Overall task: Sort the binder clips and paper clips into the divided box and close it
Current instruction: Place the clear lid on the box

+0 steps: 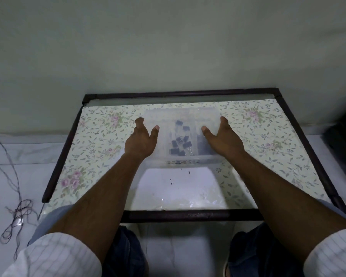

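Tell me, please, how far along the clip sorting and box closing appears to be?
Sorting looks done: black binder clips lie inside the clear divided box, and none show loose on the floral table. In hand: the left hand and right hand rest open on the lid. Left: whether the lid is latched cannot be told. Paper clips are too blurred to confirm.

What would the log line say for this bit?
stage: closing | clear plastic divided box: lid down, blurry | black binder clips: inside | left hand: flat on lid | right hand: flat on lid
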A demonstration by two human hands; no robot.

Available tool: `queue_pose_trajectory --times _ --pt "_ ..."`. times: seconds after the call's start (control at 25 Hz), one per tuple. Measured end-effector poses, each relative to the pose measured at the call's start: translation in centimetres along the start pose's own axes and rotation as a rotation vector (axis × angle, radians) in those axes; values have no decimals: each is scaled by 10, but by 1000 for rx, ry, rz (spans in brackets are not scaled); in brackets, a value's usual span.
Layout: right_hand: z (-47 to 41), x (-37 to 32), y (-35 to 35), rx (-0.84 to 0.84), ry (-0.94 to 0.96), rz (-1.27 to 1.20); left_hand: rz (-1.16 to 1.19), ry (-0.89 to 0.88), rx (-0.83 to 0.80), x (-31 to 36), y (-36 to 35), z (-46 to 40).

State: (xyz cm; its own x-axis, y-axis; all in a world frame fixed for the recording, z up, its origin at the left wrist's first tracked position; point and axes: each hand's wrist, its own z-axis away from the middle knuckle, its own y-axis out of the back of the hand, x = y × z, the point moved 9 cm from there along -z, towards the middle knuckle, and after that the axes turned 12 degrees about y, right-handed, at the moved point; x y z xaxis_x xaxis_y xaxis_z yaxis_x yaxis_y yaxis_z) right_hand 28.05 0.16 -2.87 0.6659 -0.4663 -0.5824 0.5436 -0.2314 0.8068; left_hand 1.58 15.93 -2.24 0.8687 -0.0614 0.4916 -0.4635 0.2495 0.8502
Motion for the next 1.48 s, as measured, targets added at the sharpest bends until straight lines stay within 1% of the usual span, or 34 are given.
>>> queue_pose_trajectory --times 0.08,0.16,0.24,0.48,0.6,0.76,0.84,0.96,1.08,1.24,1.32,1.4,1.48 --pt "-17 -3 2 -15 39 30 -14 -14 -14 6 2 -11" --pt "-31 -7 0 -27 80 51 -128 -46 -24 13 -3 -23" --pt "-37 -7 0 -4 99 78 -187 -64 -22 16 -5 -31" --pt "-39 -9 8 45 70 160 -173 -48 -30 17 -5 -38" --pt "-41 -10 3 4 78 228 -273 -40 -35 19 -7 -36" --pt "-48 -38 -18 -50 260 417 -490 -252 29 53 -28 -16" --pt "-48 -49 -26 -42 305 461 -513 -284 44 62 -36 -15" --pt "-48 -52 -27 -32 309 461 -527 -288 63 63 -37 -18" --pt "-42 -50 -18 -21 301 451 -469 -247 45 55 -29 -14" --pt "-2 -25 -6 29 133 276 -233 -30 84 16 -9 20" --pt "20 -17 -11 49 91 201 -128 60 98 1 -10 38" --pt "28 -16 -13 97 88 178 -110 75 149 -1 -9 48" --pt "27 -17 -14 117 81 188 -108 71 151 2 -6 48"
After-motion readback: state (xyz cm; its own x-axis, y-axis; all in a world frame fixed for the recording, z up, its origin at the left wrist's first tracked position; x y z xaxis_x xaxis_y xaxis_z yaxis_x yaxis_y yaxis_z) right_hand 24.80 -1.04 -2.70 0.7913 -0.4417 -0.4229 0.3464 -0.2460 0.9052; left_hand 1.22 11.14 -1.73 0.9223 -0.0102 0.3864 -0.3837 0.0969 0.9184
